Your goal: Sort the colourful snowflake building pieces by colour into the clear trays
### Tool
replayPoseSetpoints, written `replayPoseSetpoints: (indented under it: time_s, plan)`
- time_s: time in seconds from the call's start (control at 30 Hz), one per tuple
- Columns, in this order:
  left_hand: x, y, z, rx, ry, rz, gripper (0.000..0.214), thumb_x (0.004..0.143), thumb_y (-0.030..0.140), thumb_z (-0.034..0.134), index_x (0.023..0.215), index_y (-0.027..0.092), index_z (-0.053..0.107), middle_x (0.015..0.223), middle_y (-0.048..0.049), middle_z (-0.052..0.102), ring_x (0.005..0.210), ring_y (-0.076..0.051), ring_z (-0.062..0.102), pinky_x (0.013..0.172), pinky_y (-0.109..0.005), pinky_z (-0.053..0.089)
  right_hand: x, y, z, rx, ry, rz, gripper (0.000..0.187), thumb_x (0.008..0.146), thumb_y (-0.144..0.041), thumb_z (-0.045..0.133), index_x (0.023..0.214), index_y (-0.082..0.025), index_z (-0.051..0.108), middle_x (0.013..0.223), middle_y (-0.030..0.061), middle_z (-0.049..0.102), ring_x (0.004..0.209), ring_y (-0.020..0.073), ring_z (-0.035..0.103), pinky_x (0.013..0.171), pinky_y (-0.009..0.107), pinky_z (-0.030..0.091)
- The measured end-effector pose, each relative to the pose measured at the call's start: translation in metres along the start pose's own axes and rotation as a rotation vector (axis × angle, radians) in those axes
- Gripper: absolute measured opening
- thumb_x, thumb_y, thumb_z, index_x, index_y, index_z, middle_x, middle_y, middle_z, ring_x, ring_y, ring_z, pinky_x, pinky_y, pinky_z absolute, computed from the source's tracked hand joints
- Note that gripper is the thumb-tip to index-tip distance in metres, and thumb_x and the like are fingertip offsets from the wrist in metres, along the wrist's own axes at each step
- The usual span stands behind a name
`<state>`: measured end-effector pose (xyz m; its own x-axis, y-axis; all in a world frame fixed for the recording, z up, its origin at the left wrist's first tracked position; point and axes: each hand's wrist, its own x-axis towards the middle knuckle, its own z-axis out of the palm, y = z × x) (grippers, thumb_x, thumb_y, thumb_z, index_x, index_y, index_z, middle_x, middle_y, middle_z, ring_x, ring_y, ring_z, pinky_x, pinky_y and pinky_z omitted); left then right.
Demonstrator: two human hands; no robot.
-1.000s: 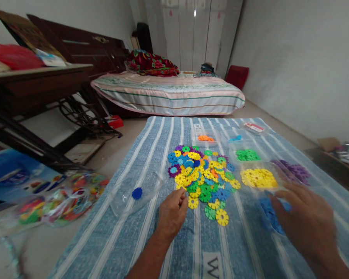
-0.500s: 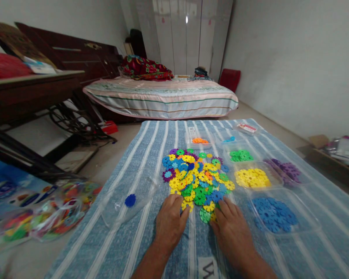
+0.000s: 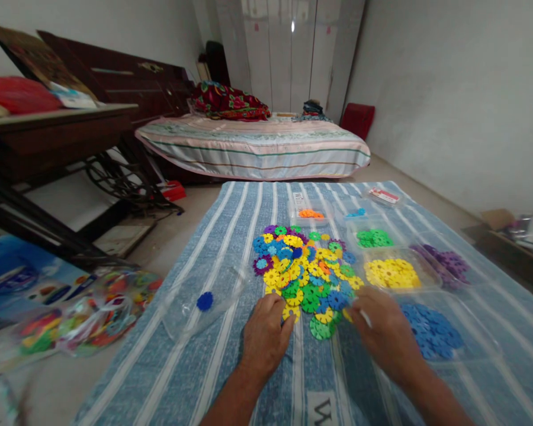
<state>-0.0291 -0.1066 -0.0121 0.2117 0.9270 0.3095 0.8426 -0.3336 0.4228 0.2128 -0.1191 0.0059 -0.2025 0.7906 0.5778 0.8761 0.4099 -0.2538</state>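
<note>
A pile of notched plastic discs in yellow, green, blue, purple and orange lies mid-table. My left hand rests at its near left edge, fingers curled down, thumb beside a yellow disc; whatever is under the fingertips is hidden. Just right of the pile, my right hand pinches a yellow disc, slightly blurred. Close by it are clear boxes of blue discs and yellow discs.
Further boxes hold green discs, purple discs, orange discs and light blue discs. A clear bag with a dark blue disc lies left. Beyond the striped cloth stands a bed.
My right hand has moved right, away from the pile's near edge, with a yellow disc between its fingers. The left hand stays at the pile. The view has shifted slightly.
</note>
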Motion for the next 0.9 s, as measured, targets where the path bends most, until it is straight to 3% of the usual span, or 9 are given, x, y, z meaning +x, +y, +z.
replayPoseSetpoints:
  time_s: [0.13,0.2,0.37,0.53,0.9]
  plan:
    - [-0.001,0.001,0.0,0.005,-0.019,-0.014,0.015,0.078,0.026,0.061,0.091,0.019,0.063,0.099,-0.0076,0.062,0.095,-0.023,0.058,0.084,-0.038,0.051,0.028,0.035,-0.023,-0.275,0.256,0.071,0.017,0.087,-0.027,0.052,0.077,-0.017,0.062,0.09,0.01,0.065,0.092,0.0233,0.059,0.086,0.042,0.044]
    - [-0.001,0.002,0.001,0.012,-0.032,-0.02,0.016,0.077,0.026,0.062,0.091,0.018,0.063,0.1,-0.0083,0.062,0.096,-0.024,0.057,0.085,-0.039,0.051,0.032,0.037,-0.024,-0.293,0.296,0.075,0.015,0.086,-0.028,0.054,0.082,-0.017,0.063,0.09,0.0097,0.066,0.092,0.0227,0.06,0.087,0.042,0.045]
    - [-0.002,0.002,0.003,0.011,-0.024,-0.03,0.022,0.078,0.028,0.061,0.096,0.016,0.062,0.104,-0.0103,0.062,0.099,-0.025,0.057,0.087,-0.041,0.051,0.015,-0.006,0.006,-0.049,0.158,-0.069,0.012,0.088,-0.022,0.051,0.087,-0.018,0.062,0.094,0.0088,0.065,0.098,0.0217,0.058,0.089,0.041,0.047]
    - [-0.003,0.001,0.006,-0.015,0.014,-0.031,0.025,0.077,0.027,0.062,0.1,0.018,0.06,0.106,-0.0104,0.061,0.102,-0.025,0.057,0.09,-0.042,0.049,-0.004,-0.048,0.034,0.111,0.037,-0.075,0.014,0.088,-0.017,0.049,0.084,-0.02,0.063,0.094,0.0075,0.064,0.102,0.0218,0.056,0.089,0.04,0.048]
    - [-0.003,0.005,-0.001,-0.075,-0.08,-0.067,0.025,0.072,0.021,0.064,0.096,0.017,0.059,0.108,-0.0096,0.059,0.104,-0.025,0.053,0.093,-0.041,0.046,-0.008,-0.061,0.044,0.137,-0.013,-0.067,0.015,0.087,-0.014,0.048,0.083,-0.019,0.061,0.096,0.0087,0.062,0.106,0.0233,0.053,0.092,0.042,0.045]
